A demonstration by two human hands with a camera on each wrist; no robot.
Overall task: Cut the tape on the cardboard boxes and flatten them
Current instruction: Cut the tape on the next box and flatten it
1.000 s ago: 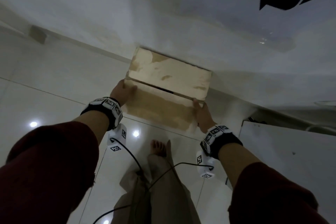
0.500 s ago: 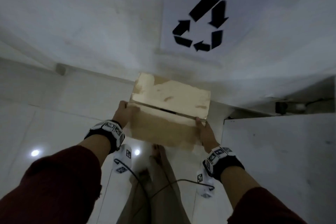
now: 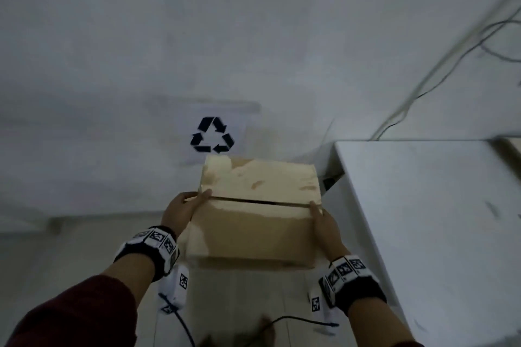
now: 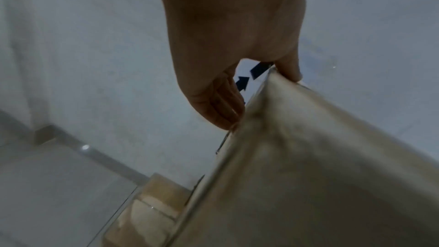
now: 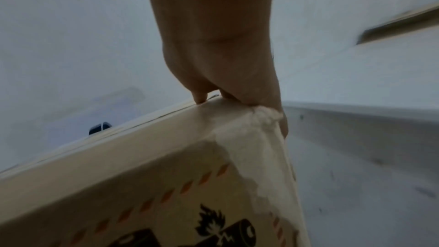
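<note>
Now the cardboard box (image 3: 255, 217) rides higher than it did a second ago — then it hung low near the skirting, and at this moment it is raised in front of the recycling sign (image 3: 212, 135) on the wall, with the white counter (image 3: 428, 205) coming into view off to the right of the right-hand grip. On the left, the left hand (image 3: 180, 213) clasps the box's left edge: in the left wrist view the thumb lies over the top rim while the fingers (image 4: 223, 104) curl against the side panel. Between the two grips runs the top seam, a dark slit from hand to hand, the flaps lying nearly shut; whether tape holds them I cannot tell. On the right, the right hand (image 3: 324, 222) pinches the box's right corner — the right wrist view shows its fingers (image 5: 240, 89) wrapped over the edge beside a torn, pale patch of cardboard. Below the left grip, a second box (image 4: 152, 211) sits on the floor by the wall. Judging from the lift and the turn toward the counter, the box is probably being carried there for cutting; it is not yet flattened.
</note>
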